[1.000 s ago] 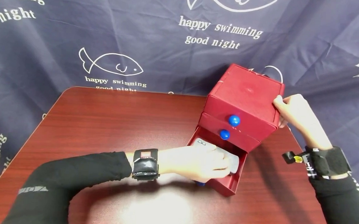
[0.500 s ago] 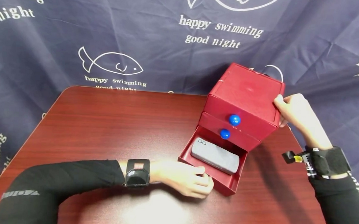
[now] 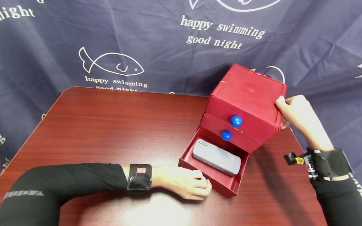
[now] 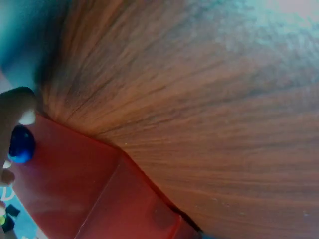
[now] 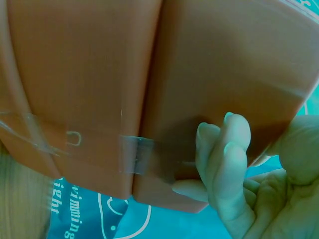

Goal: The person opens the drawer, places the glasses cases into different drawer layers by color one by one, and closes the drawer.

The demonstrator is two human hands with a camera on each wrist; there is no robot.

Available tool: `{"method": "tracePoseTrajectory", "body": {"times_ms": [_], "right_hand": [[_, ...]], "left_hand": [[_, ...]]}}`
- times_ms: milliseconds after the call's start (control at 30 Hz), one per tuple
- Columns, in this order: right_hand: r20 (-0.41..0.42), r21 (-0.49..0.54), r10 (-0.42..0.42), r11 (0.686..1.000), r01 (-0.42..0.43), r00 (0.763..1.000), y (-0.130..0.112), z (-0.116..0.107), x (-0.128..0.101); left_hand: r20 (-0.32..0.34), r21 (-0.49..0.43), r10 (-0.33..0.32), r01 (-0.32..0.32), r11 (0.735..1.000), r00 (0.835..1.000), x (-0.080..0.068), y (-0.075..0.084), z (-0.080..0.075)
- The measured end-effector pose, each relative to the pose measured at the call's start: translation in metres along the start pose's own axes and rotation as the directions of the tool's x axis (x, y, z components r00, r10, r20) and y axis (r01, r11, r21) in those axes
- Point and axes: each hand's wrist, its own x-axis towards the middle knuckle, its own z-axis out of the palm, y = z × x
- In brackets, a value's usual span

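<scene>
A red drawer cabinet (image 3: pixel 251 91) stands on the table with its bottom drawer (image 3: pixel 225 188) pulled out. A grey glasses case (image 3: pixel 217 157), marked with a small glasses drawing, lies in that drawer. My left hand (image 3: pixel 191 184) is at the drawer front. In the left wrist view its thumb and fingers close around a blue knob (image 4: pixel 22 144), partly hidden by them. At the cabinet's right side, my right hand (image 3: pixel 295 108) grips the upper edge, thumb on top. The right wrist view shows its fingers (image 5: pixel 232 154) bent against the red side wall.
Two more blue knobs, an upper one (image 3: pixel 236 121) and a lower one (image 3: pixel 227 135), mark the closed drawers. The brown wooden table (image 3: pixel 115 130) extends to the left. A dark blue curtain (image 3: pixel 160 47) with white fish and lettering hangs behind.
My left hand has left the glasses case in the drawer, moving down and left to the front knob. The case is now fully uncovered. My right hand stays on the cabinet.
</scene>
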Motion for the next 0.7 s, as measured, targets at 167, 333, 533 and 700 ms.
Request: {"method": "tracePoseTrajectory", "body": {"times_ms": [167, 333, 533, 700], "right_hand": [[-0.001, 0.009, -0.008, 1.0, 0.008, 1.0, 0.002, 0.0, 0.0], [-0.005, 0.012, -0.023, 1.0, 0.023, 1.0, 0.002, 0.001, 0.0], [-0.012, 0.005, -0.025, 1.0, 0.025, 1.0, 0.002, 0.001, -0.001], [-0.016, 0.0, -0.021, 1.0, 0.021, 1.0, 0.003, 0.001, -0.001]], "left_hand": [[0.017, 0.001, -0.012, 0.012, 1.0, 1.0, 0.003, 0.003, 0.005], [-0.036, 0.0, -0.089, 0.089, 0.996, 0.995, 0.007, 0.009, 0.008], [-0.063, -0.002, -0.15, 0.15, 0.989, 0.987, 0.012, 0.011, 0.009], [-0.03, -0.012, -0.185, 0.185, 0.983, 0.982, 0.016, 0.012, 0.009]]}}
